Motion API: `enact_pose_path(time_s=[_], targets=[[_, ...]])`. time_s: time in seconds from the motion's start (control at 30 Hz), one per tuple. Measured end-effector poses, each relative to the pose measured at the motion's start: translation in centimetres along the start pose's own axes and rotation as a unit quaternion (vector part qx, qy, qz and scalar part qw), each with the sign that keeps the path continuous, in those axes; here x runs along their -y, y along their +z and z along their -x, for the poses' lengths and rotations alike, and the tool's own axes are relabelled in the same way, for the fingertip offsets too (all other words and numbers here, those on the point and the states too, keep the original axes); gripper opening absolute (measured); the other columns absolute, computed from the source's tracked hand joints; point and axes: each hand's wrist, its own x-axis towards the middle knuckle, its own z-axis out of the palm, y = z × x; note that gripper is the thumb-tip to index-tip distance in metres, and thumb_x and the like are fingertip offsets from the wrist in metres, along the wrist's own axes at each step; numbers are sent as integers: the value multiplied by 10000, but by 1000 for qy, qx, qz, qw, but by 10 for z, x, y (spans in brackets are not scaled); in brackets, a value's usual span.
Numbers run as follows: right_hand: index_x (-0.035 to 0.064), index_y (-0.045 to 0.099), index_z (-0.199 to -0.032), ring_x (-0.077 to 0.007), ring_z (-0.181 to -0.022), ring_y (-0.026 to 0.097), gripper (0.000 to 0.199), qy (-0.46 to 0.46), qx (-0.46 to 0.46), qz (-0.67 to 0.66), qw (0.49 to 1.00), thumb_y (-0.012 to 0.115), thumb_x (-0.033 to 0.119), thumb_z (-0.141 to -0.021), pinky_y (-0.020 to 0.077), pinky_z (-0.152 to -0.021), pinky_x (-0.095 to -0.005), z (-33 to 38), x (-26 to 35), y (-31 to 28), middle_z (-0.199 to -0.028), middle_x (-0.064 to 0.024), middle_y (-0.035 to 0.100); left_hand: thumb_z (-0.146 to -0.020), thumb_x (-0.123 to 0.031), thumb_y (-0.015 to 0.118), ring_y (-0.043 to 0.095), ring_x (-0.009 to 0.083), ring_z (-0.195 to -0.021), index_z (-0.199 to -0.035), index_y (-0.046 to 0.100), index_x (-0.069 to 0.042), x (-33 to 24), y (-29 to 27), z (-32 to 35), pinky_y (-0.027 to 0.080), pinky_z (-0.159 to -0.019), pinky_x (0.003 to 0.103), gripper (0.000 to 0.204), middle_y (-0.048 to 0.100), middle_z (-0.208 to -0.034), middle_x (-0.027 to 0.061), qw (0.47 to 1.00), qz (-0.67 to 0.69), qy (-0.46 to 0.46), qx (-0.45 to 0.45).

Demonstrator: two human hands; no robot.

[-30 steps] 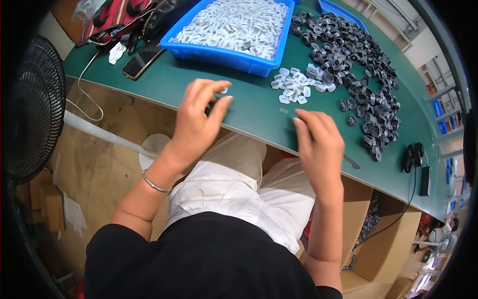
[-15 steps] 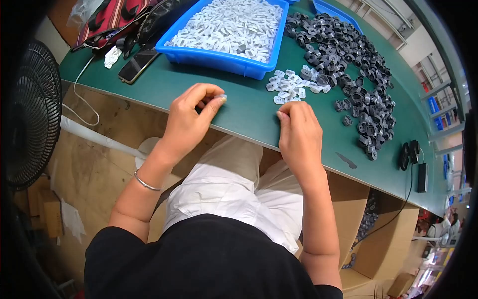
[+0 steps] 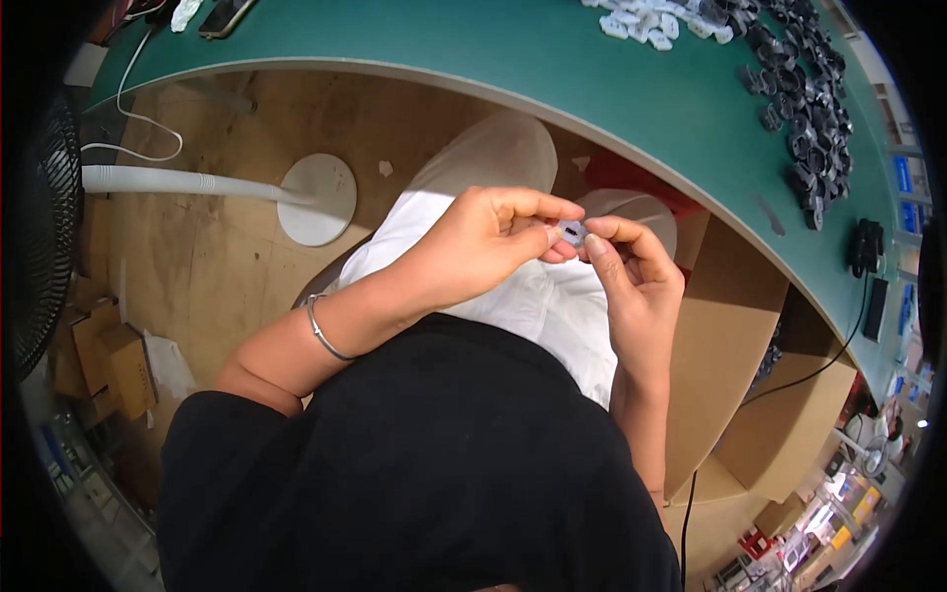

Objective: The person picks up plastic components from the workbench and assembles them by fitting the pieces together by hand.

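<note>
Both hands (image 3: 552, 247) above lap, below green table (image 3: 552, 69).

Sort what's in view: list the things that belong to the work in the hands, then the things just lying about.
In the work:
small pale plastic part, pinched between left hand and right hand
white parts on the green table
black parts

Lying about:
phone
white cable
fan
cardboard boxes

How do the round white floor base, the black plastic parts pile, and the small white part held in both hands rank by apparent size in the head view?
1. Black plastic parts pile
2. Round white floor base, looks close to the pile; nearness makes this unsure
3. Small white part, held by left hand and right hand
</note>
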Motion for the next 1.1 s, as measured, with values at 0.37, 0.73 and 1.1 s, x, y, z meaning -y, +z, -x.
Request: enact_pose_path(time_s=[0.37,0.73,1.1], targets=[[-32,634,-1073,-99,-853,604,186,76,15,-45,996,633,-13,-889,498,-786,-241,7,-31,-9,-940,-59,646,-954,-93,563,667,142,-930,-1205,598,58,24,3,-1,522,-865,271,295,697,-984,118,999,-5,-51,-13],[5,656,-1098,-206,-783,611,223,-238,2,356,904,577,-49,-896,498,-685,-306,5,-36,-9,-894,-116,621,-939,-84,570,670,151,-931,-1163,608,66,34,4,-9,513,-884,270,272,687,-991,129,994,42,-75,-70],[-34,609,-980,-112,-810,606,107,51,-44,-47,997,632,44,-911,489,-708,-257,1,-45,-2,-891,-76,650,-940,-79,580,663,175,-958,-1141,602,61,45,4,-7,525,-896,288,246,660,-1013,130,988,106,-80,-84]])
